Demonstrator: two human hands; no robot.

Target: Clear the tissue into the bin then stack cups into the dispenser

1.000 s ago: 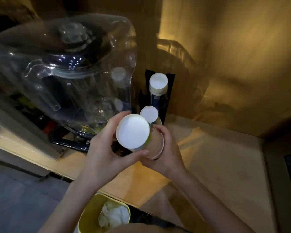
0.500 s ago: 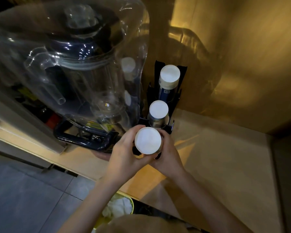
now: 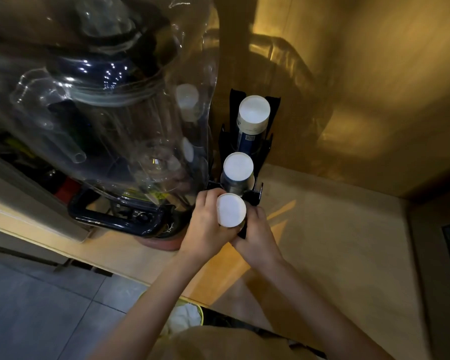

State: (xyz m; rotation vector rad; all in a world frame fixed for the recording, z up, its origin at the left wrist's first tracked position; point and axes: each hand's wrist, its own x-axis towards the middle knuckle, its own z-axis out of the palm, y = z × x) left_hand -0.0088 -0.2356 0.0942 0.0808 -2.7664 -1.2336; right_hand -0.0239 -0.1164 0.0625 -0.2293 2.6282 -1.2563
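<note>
Both hands' fingers (image 3: 205,203) curled round inverted cup stack (image 3: 231,209), front dispenser (image 3: 255,197) slot

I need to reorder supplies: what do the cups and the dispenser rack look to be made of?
The cups look like paper: matte white bases, printed sides, rolled rim. The dispenser rack looks like black plastic or coated metal; its thin, dull panels leave that open.

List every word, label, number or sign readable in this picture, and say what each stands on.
None can be read.
Far cup stack: a small pale printed patch on its blue side, too small and blurred.
Blender base: marks round its dial, too dark and small.
Cup in both hands: only its blank white bottom shows.
</note>
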